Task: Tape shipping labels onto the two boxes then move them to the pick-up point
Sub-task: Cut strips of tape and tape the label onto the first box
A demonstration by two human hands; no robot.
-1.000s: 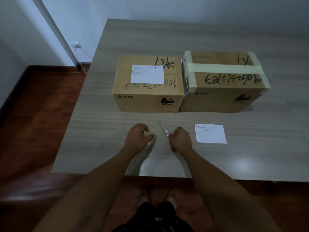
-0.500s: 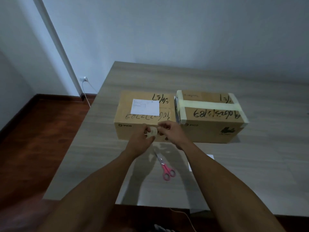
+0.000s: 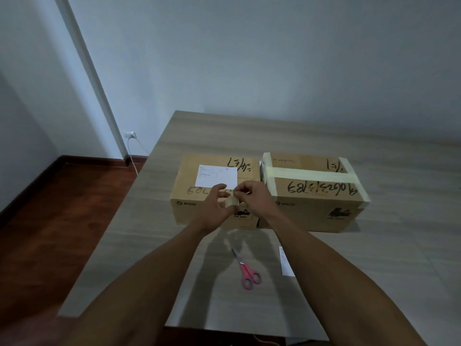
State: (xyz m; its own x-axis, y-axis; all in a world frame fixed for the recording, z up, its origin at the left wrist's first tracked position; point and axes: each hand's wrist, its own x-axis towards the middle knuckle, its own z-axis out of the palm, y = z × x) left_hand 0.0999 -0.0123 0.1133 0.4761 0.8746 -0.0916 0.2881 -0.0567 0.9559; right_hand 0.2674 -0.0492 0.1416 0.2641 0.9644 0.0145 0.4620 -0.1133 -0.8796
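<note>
Tape roll (image 3: pixel 232 201): gripped by left hand (image 3: pixel 215 208); right hand (image 3: pixel 252 198) pinches its end, just before label (image 3: pixel 216 176).

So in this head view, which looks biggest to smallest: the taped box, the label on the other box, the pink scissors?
1. Taped box, largest by far.
2. Label on the untaped box.
3. Pink scissors, slimmer, though roughly as long as the label and nearer the camera.

A pale wood-grain tabletop (image 3: pixel 389 265) carries two brown cardboard boxes side by side near its middle: the left box (image 3: pixel 197 211) towards the left edge, the right box (image 3: pixel 311 208), banded with pale tape, touching it. Nearer the front edge lie pink-handled scissors (image 3: pixel 245 270) and, just to their right, a white paper label (image 3: pixel 285 262), partly hidden.
</note>
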